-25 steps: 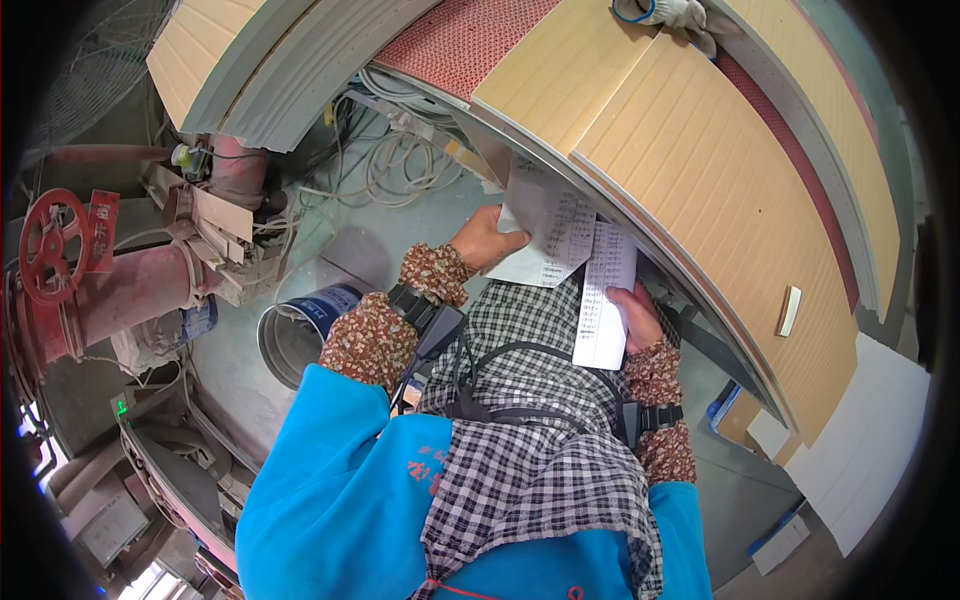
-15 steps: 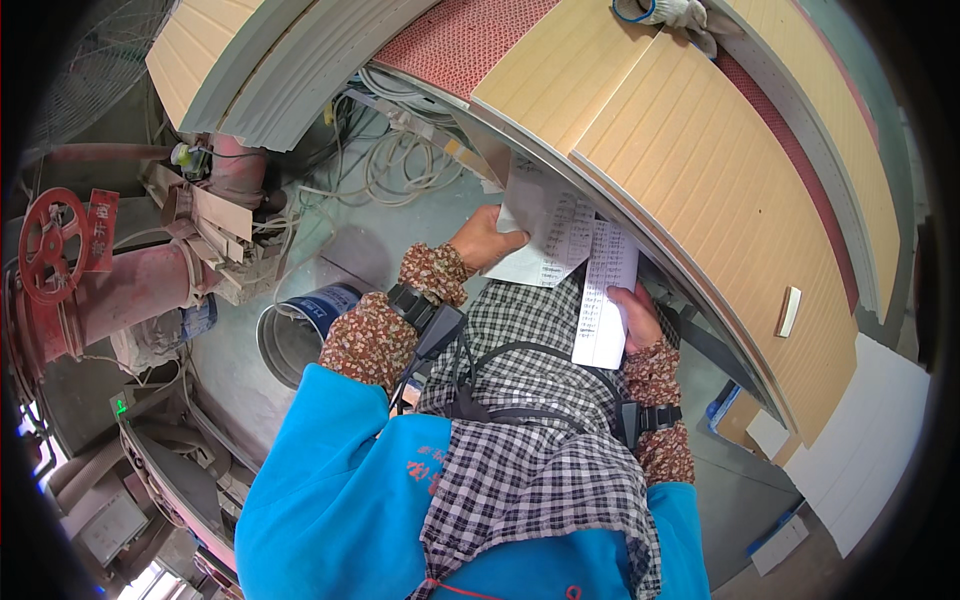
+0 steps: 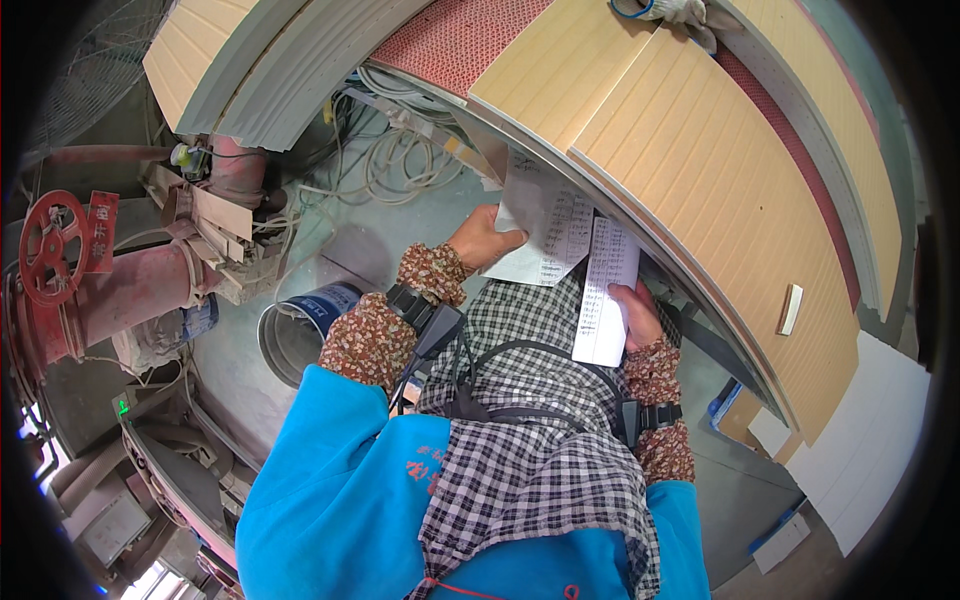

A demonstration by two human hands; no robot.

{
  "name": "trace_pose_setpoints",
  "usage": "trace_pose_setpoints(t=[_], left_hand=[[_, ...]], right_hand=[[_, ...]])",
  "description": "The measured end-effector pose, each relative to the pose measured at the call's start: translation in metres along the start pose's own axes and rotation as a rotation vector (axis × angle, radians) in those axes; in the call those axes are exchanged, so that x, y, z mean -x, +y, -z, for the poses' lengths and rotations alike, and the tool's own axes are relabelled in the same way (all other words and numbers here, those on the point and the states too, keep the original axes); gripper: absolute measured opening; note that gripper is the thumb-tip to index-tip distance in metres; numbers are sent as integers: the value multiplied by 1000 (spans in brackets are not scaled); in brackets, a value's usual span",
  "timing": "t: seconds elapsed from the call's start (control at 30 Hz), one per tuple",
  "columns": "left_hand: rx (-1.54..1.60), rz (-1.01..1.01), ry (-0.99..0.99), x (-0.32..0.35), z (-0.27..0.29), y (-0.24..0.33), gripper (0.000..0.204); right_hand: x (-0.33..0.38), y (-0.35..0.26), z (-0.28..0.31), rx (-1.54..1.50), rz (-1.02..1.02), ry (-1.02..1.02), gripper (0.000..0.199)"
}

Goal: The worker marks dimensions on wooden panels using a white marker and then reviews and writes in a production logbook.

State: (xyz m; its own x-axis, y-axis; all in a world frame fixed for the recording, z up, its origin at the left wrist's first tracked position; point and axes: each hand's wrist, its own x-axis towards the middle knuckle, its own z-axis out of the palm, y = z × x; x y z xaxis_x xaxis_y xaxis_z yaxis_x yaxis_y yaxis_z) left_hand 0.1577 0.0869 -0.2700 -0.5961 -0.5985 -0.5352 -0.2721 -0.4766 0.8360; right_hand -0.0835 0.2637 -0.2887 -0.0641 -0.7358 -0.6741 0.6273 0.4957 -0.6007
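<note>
Pinched between the thumb and fingers of my left hand is a white sheet of paper with rows of handwriting. Its far end reaches toward the edge of the bench. My right hand grips a second, narrower paper, also covered with written lines, the thumb lying on its face. This strip stands to the right of the sheet, in front of my checked apron. The fingers of my right hand are partly hidden behind the paper.
Ahead and right is a bench with grooved wood-coloured panels over red mesh. A glove lies on top. A metal bucket stands left of my knees. Farther left are a red handwheel, pipes and coiled cables.
Almost nothing differs. Both hands hold their papers in the same places; the narrow paper has tilted very slightly.
</note>
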Motion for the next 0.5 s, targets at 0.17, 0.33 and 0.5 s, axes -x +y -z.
trace_pose_setpoints(t=[0.17, 0.33, 0.5], left_hand=[[-13, 16, 2, -2, 3, -6, 27], [-20, 1, 4, -3, 3, -8, 27], [-2, 22, 6, 0, 2, -4, 28]], right_hand=[[0, 0, -2, 0, 13, 5, 36], [0, 0, -1, 0, 0, 15, 36], [0, 0, -2, 2, 1, 11, 37]])
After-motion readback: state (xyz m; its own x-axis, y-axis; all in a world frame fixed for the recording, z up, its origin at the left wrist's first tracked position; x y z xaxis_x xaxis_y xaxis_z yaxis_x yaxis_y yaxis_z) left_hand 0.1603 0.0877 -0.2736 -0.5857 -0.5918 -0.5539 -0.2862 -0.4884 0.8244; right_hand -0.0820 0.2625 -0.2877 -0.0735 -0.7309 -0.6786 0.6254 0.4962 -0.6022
